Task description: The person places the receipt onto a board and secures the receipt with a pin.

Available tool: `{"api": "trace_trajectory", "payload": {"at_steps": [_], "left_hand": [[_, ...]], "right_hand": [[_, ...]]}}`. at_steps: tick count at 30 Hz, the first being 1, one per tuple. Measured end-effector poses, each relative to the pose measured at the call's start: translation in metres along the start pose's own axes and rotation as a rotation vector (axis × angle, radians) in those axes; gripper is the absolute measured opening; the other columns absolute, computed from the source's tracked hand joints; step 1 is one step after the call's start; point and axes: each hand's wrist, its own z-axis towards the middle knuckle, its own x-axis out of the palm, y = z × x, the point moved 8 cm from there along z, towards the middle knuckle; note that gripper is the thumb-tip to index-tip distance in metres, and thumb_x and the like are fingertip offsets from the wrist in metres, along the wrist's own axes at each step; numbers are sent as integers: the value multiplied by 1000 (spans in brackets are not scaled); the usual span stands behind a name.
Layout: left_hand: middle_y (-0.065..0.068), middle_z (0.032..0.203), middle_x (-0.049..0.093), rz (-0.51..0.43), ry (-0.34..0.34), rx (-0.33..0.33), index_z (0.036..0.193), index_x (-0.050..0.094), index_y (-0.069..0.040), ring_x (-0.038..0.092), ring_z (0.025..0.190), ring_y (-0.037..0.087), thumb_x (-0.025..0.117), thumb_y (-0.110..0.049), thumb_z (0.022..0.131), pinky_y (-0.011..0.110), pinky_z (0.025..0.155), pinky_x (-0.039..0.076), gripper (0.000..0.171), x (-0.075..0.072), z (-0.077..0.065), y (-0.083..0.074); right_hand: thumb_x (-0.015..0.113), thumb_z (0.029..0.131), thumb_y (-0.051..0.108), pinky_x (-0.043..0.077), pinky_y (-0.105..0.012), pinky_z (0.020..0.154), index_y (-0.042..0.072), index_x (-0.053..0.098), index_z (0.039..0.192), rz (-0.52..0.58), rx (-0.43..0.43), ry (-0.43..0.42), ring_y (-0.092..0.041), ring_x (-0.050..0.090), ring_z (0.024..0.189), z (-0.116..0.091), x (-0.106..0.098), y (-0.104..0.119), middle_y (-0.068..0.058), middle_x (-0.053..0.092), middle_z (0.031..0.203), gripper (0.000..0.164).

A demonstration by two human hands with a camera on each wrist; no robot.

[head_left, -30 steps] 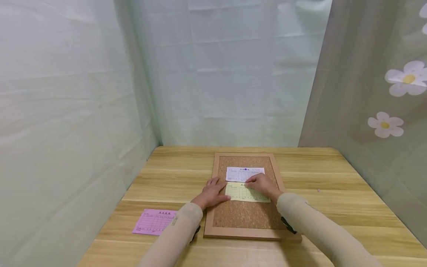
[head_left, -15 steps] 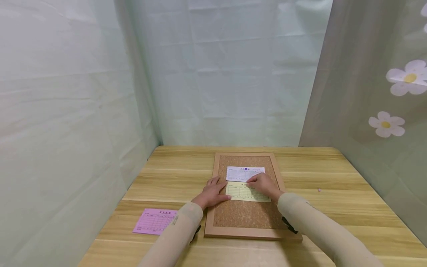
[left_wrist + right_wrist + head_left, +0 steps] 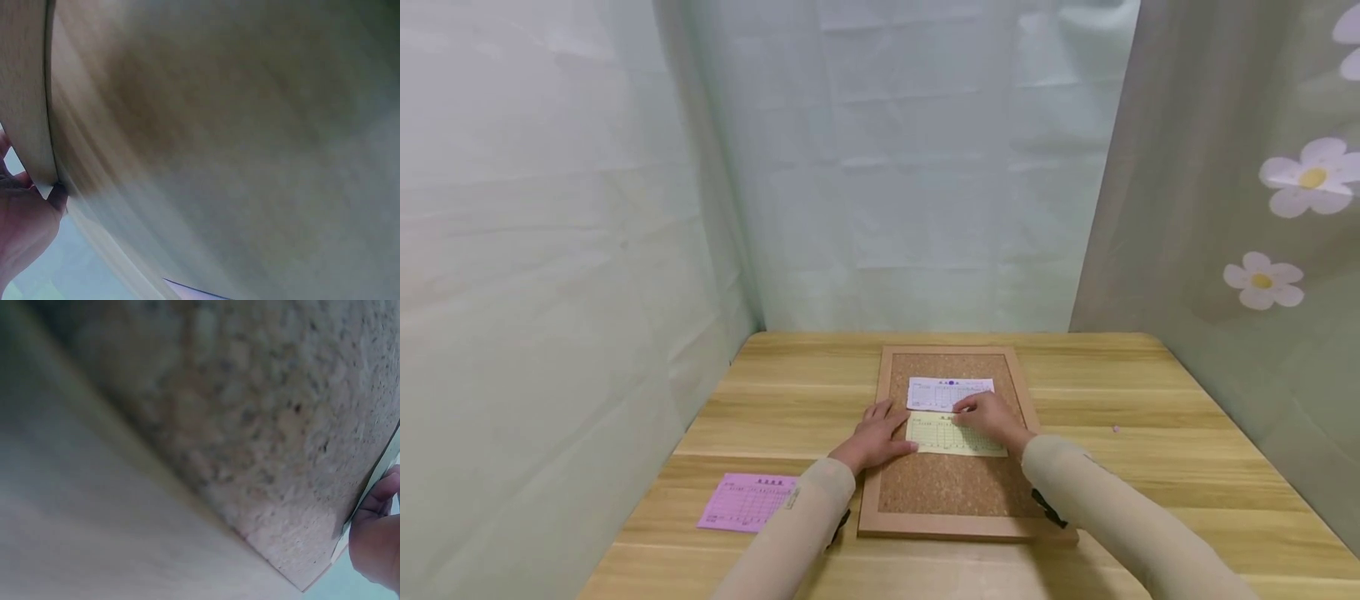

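Observation:
A wood-framed cork board [image 3: 955,492] lies on the table. Across its middle lies a yellow printed slip [image 3: 936,433], just below a white printed slip [image 3: 928,396] with a purple pin [image 3: 951,382] at its top. My left hand [image 3: 876,440] rests with spread fingers over the board's left frame [image 3: 25,81], thumb and a fingertip at the yellow slip's left edge. At that slip's upper edge my right hand [image 3: 988,417] brings thumb and fingertips together in a pinch; what they pinch is hidden. In the right wrist view, the right hand [image 3: 378,534] bends close over the cork.
A pink printed slip [image 3: 748,500] lies on the wooden table [image 3: 805,392] at the left, partly behind the left sleeve. Right of the board is a tiny pink pin-like thing [image 3: 1116,428]. Pale curtains [image 3: 925,208] stand behind the table and along both sides.
Both hands keep nearly the same places on the board. The view tilts slightly; slips and board stay where they were.

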Motion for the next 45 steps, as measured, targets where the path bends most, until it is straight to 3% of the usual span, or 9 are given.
{"api": "trace_trajectory", "payload": {"at_steps": [6, 25, 36, 45], "left_hand": [[21, 160, 21, 6, -4, 1, 151, 43, -13, 14, 147, 39, 65, -47, 94, 57, 111, 27, 70, 1, 0, 1], [22, 160, 20, -2, -1, 14, 151, 43, -10, 14, 147, 40, 65, -44, 94, 59, 111, 26, 70, -1, -1, -2], [22, 160, 21, 3, -2, 15, 151, 42, -11, 14, 147, 39, 65, -44, 95, 58, 111, 25, 69, -2, -1, -2], [21, 160, 19, 5, 2, 7, 152, 41, -12, 13, 148, 39, 64, -45, 95, 58, 112, 24, 70, -1, -2, -2]], "right_hand": [[74, 89, 14, 47, -35, 75, 12, 77, 96, 46, 22, -8, -19, 58, 89, -3, -2, 2, -4, 67, 103, 8], [73, 90, 14, 44, -31, 67, 12, 76, 89, 46, 21, 2, -17, 56, 80, -4, -2, 3, 0, 68, 91, 5], [72, 89, 15, 46, -31, 68, 13, 77, 87, -2, -1, 6, -16, 58, 80, 0, -1, 2, 1, 69, 91, 5], [72, 89, 14, 46, -32, 67, 12, 76, 87, 27, 20, 22, -18, 58, 79, -3, -2, 3, 0, 68, 90, 5]]}}
